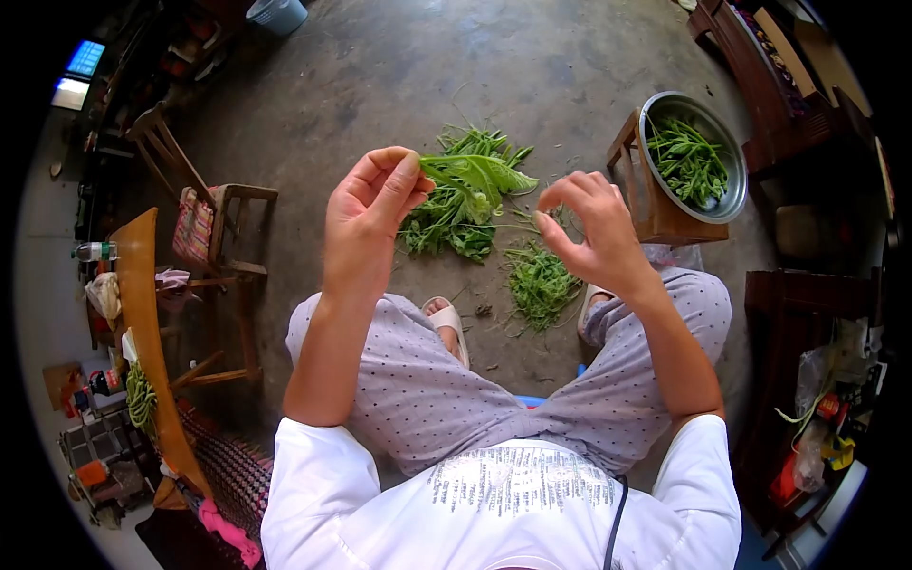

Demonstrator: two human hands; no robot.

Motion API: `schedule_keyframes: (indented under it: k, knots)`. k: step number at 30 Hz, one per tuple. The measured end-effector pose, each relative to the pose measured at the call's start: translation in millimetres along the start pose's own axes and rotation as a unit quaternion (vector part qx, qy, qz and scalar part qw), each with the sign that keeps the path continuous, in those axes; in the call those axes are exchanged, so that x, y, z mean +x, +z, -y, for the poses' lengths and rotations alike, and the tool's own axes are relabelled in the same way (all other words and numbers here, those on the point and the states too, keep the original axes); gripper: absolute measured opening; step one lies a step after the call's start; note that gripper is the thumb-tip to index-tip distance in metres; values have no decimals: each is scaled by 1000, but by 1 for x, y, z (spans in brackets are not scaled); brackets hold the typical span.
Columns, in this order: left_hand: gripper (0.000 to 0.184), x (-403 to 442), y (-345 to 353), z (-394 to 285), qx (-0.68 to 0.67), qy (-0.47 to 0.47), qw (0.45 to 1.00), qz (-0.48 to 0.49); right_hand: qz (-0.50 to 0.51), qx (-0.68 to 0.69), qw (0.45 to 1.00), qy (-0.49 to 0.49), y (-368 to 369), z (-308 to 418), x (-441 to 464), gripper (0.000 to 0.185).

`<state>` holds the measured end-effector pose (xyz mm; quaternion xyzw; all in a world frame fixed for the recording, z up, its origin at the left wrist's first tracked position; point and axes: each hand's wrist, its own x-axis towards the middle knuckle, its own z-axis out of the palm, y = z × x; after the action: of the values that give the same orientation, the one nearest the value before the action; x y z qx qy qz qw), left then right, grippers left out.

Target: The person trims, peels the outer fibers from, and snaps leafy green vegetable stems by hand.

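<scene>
My left hand [375, 195] pinches the stem end of a leafy green shoot [480, 174] between thumb and fingertips, holding it up over the floor. My right hand [594, 228] is raised to the right of the shoot, its thumb and index finger curved and apart. A thin pale strand shows beside that thumb; I cannot tell whether it is touched. Beneath the shoot lies a pile of greens [456, 233] on the floor. A smaller heap of finer green trimmings [540, 285] sits nearer to my feet, below the right hand.
At the right, a metal basin [736, 190] with green stems rests on a wooden stool [655, 218]. A wooden chair [223, 204] and a table edge [152, 323] stand on the left. A light blue bucket [275, 14] is at the far left. Dark furniture [798, 313] lines the right.
</scene>
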<state>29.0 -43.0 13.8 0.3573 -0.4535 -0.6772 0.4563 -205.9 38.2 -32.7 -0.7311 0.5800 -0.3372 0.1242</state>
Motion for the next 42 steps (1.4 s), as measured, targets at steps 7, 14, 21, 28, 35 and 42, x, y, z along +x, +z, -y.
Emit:
schedule_keyframes:
  k: [7,14,21,28,35,42]
  knots:
    - [14,-6,18,29,173,-3,981,90,-9,184,983,-8,9,15,6,42]
    - [30,1,19,18,214,8,972,93,2,352,911,212,-15,-36,-3,21]
    - [31,68,-4,34,322,-36,943,73,-205,-268,905,259,-90,-140,-33,52]
    - [29,203,-85,252,613,-129,759,178,-70,19,951,300,-56,-76,-12,27]
    - [39,211,-121,423,736,-95,670,31,5,-13,971,237,-36,-78,-6,23]
    - [24,199,-92,353,604,-141,785,7,3,16,973,228,-33,-81,6,20]
